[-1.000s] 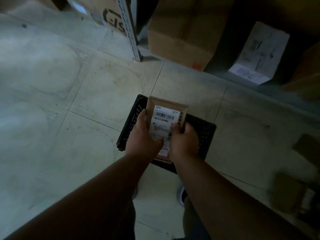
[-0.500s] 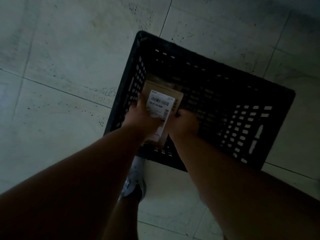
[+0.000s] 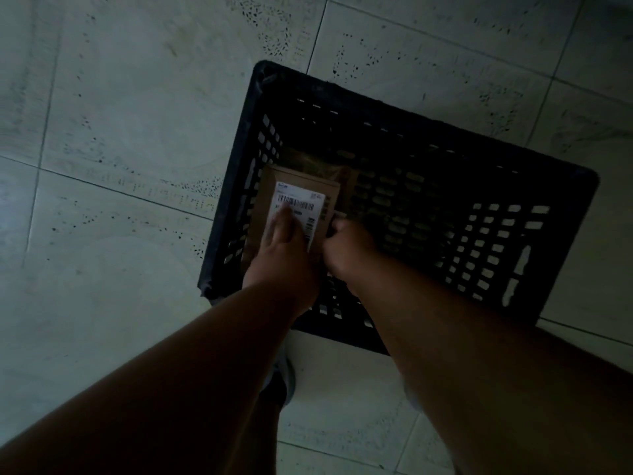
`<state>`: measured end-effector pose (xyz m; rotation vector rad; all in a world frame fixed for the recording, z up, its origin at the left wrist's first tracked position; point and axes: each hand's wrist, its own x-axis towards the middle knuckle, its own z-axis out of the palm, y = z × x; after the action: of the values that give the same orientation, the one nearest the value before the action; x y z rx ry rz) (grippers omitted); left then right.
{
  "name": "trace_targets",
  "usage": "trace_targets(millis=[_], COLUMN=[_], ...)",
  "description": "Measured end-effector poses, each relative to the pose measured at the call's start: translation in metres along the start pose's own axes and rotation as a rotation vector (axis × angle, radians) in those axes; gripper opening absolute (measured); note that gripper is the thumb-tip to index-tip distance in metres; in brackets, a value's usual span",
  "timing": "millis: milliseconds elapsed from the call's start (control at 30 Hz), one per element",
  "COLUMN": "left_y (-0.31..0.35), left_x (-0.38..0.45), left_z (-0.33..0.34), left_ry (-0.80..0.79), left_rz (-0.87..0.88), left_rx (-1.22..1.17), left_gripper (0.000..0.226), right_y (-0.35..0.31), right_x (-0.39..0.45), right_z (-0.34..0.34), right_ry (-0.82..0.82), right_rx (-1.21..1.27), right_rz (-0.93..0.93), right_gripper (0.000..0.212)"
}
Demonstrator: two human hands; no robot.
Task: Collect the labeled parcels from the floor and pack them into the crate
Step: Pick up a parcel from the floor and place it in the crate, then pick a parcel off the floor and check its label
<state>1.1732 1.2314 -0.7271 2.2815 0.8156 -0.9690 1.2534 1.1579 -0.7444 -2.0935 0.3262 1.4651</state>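
A black slotted plastic crate (image 3: 424,108) stands on the tiled floor below me. Inside it, against the left wall, lies a flat brown cardboard parcel (image 3: 301,181) with a white barcode label (image 3: 301,200) facing up. My left hand (image 3: 284,248) rests flat on the label with its fingers spread across it. My right hand (image 3: 349,248) grips the parcel's right edge with curled fingers. A second brown parcel (image 3: 315,162) shows dimly under and behind the first, at the crate's bottom.
Pale speckled floor tiles (image 3: 120,132) surround the crate on all sides. My shoe (image 3: 284,378) shows just below the crate's near wall, between my forearms. The scene is dim.
The parcel has gone from above the crate down inside it, against the left wall. My left hand moved from its edge onto the label. The camera has tilted down closer to the crate.
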Motion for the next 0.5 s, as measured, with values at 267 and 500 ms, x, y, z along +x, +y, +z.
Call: trace_targets(millis=[267, 500], left_y=[0.063, 0.174], left_x=[-0.057, -0.269], left_z=[-0.103, -0.242], left_ry=[-0.030, 0.362], left_rz=[0.091, 0.436], left_rx=[-0.095, -0.449], left_gripper=[0.060, 0.045], right_y=[-0.037, -0.061], right_x=[-0.124, -0.380], right_z=[-0.092, -0.216], right_ry=[0.203, 0.554], right_rx=[-0.240, -0.062], right_rz=[-0.373, -0.756], right_gripper=[0.040, 0.045])
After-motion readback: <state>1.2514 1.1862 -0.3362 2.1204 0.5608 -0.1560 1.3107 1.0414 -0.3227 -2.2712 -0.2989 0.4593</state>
